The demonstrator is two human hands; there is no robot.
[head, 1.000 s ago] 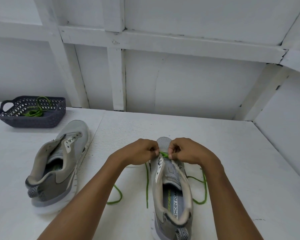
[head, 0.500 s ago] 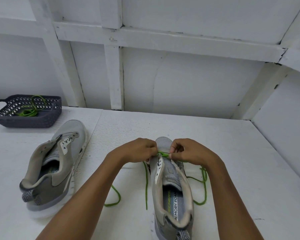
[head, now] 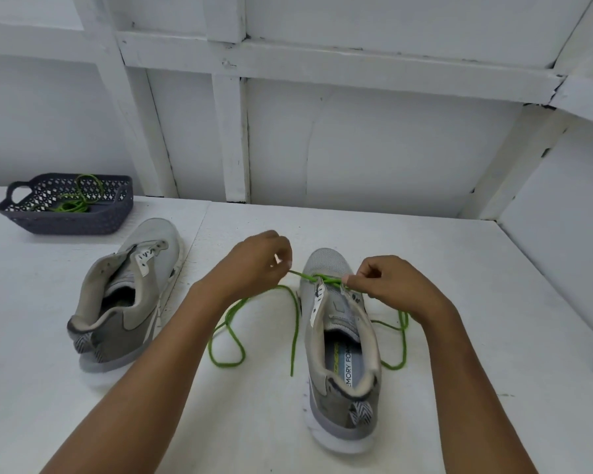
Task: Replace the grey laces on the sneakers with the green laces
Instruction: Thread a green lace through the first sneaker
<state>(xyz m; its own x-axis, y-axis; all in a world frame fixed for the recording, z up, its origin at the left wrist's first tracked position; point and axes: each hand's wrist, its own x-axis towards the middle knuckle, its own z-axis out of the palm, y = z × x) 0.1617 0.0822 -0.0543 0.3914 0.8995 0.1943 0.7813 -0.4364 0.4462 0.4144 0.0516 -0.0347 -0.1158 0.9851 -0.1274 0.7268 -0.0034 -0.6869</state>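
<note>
Hands meet over the grey sneaker (head: pixel 343 354) that stands at five o'clock on the white table (head: pixel 476 302), heel toward the person and toe pointing to twelve. The left hand (head: pixel 254 265) hovers just off the shoe's toe at nine o'clock, fingers curled, pinching one end of the green lace (head: pixel 304 276) between thumb and fingertip. The right hand (head: pixel 387 285) sits at three o'clock of the lowest eyelets, fingers also curled, pinching the lace where it leaves the shoe. Between the two pinches the lace runs taut across the front of the tongue, crossed over itself once. Its loose lengths trail onto the table on both sides: a loop and a straight tail at nine o'clock of the shoe, another loop at three o'clock, partly hidden behind the right forearm.

The other sneaker (head: pixel 127 295) stands well apart at nine o'clock, unlaced, its tongue slack. At ten o'clock, near the wall, a dark perforated basket (head: pixel 65 224) holds a second green lace (head: pixel 72 205) in a loose tangle.
</note>
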